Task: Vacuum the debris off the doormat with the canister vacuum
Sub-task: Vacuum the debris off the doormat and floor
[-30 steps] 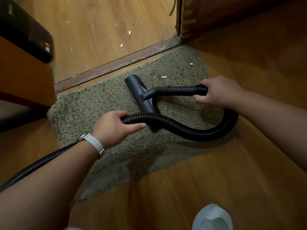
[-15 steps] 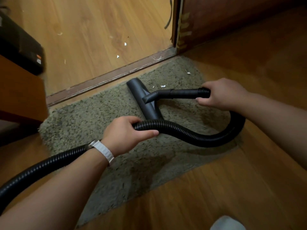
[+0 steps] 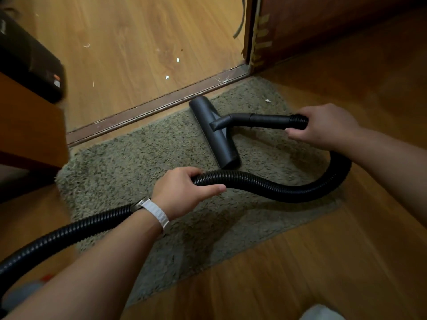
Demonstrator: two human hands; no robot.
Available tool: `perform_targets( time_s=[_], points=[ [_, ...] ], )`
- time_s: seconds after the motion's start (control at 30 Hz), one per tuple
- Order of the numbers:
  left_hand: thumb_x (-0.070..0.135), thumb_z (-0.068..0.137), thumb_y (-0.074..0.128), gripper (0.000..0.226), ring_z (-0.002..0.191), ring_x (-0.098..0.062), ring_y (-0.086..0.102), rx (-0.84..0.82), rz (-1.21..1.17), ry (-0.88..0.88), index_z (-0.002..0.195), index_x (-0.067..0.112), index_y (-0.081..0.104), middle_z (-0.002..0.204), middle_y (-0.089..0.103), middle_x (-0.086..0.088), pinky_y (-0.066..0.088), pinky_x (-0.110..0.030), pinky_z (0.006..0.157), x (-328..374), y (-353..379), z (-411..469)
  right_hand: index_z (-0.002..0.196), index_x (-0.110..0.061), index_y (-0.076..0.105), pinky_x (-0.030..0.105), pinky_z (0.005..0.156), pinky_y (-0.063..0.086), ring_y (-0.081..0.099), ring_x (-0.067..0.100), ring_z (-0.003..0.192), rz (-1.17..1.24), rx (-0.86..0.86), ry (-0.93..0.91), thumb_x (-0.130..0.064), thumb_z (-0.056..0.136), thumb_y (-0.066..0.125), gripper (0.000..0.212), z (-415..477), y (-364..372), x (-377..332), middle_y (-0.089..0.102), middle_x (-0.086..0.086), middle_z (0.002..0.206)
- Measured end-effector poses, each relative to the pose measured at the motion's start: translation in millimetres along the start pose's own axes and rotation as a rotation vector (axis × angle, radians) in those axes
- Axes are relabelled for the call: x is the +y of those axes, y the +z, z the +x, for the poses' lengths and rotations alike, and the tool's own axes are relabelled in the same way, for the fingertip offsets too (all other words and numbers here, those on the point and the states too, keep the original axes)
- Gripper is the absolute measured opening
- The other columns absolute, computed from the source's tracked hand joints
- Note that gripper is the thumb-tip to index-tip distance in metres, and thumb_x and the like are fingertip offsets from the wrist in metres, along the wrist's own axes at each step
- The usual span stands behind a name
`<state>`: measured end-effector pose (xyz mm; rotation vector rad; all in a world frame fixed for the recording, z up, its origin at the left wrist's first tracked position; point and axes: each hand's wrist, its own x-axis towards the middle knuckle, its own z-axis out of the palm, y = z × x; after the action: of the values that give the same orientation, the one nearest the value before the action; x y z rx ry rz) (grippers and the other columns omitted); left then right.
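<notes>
Qty tally, doorway floor
1 doormat (image 3: 138,162), 1 hose (image 3: 254,181), 1 nozzle (image 3: 215,132), 2 hands: left hand (image 3: 182,190) & right hand (image 3: 323,125), 1 wristband (image 3: 157,213), 1 mat scrap (image 3: 267,100), min. 4 floor scraps (image 3: 178,60).

My left hand (image 3: 182,192) curls round the hose (image 3: 265,185), thumb lying along it, forearm reaching up from the lower left. My right hand (image 3: 323,125) grips its ribbed end, arm extended from the right.

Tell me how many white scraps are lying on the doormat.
1: a white scrap near the far right corner of the doormat, right of the nozzle. Smaller bits may be hidden in the pile or under the nozzle.
</notes>
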<state>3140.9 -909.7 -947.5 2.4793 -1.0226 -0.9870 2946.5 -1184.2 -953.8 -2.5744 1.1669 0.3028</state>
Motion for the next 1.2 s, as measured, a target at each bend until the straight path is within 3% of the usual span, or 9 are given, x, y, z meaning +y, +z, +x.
perform_targets(
  time_s=[0.13,0.3,0.47,0.6,0.73,0.9,1.2],
  points=[
    [0.077,0.066,0.071,0.050,0.051,-0.011,0.059,0.026,0.020,0.001,0.076,0.028,0.068,0.055,0.062,0.007,0.041,-0.024,0.049,-1,5,-2,0.105,-0.027,0.061,0.031,0.053,0.047,0.058,0.020,0.067,0.002,0.047,0.054,-0.056,0.089,0.060,0.034,3,-1,7,0.060,0.000,0.077],
    [0.079,0.063,0.071,0.054,0.049,-0.011,0.058,0.036,-0.010,-0.010,0.079,0.027,0.070,0.054,0.062,0.007,0.041,-0.025,0.050,1,4,-3,0.106,-0.022,0.062,0.032,0.054,0.046,0.058,0.022,0.067,-0.004,0.052,0.115,-0.057,0.090,0.059,0.038,1,-5,12,0.061,0.004,0.079],
    [0.080,0.062,0.071,0.053,0.051,-0.012,0.060,0.021,0.014,0.010,0.080,0.030,0.069,0.059,0.066,0.005,0.047,-0.030,0.051,4,6,-9,0.100,-0.022,0.061,0.028,0.049,0.038,0.057,0.019,0.065,0.000,-0.008,0.035,-0.054,0.090,0.061,0.033,-13,-4,8,0.060,0.002,0.076],
    [0.081,0.062,0.068,0.054,0.054,-0.012,0.063,0.008,0.068,0.039,0.083,0.032,0.070,0.064,0.070,0.003,0.048,-0.028,0.050,8,9,-19,0.100,-0.028,0.059,0.028,0.048,0.041,0.059,0.017,0.063,-0.014,-0.054,-0.037,-0.055,0.090,0.060,0.029,-28,-4,4,0.061,-0.001,0.074],
    [0.081,0.062,0.069,0.055,0.057,-0.013,0.065,0.000,0.110,0.055,0.081,0.029,0.068,0.066,0.069,0.003,0.056,-0.037,0.056,14,14,-28,0.097,-0.030,0.059,0.026,0.047,0.037,0.058,0.014,0.060,-0.047,-0.091,-0.144,-0.054,0.091,0.059,0.025,-43,-2,4,0.060,-0.003,0.072],
    [0.080,0.064,0.068,0.053,0.054,-0.008,0.062,-0.014,0.145,0.068,0.086,0.032,0.069,0.067,0.067,0.006,0.053,-0.031,0.052,20,16,-39,0.098,-0.033,0.059,0.028,0.047,0.041,0.059,0.014,0.059,-0.043,-0.106,-0.210,-0.054,0.091,0.058,0.022,-56,0,11,0.061,-0.005,0.070],
    [0.081,0.064,0.066,0.054,0.049,-0.011,0.060,-0.009,0.110,0.072,0.081,0.029,0.068,0.063,0.069,0.002,0.046,-0.027,0.048,21,13,-20,0.104,-0.026,0.062,0.028,0.046,0.038,0.058,0.017,0.060,0.019,0.030,0.039,-0.054,0.091,0.060,0.030,-51,-1,43,0.061,-0.001,0.074]
  ],
)
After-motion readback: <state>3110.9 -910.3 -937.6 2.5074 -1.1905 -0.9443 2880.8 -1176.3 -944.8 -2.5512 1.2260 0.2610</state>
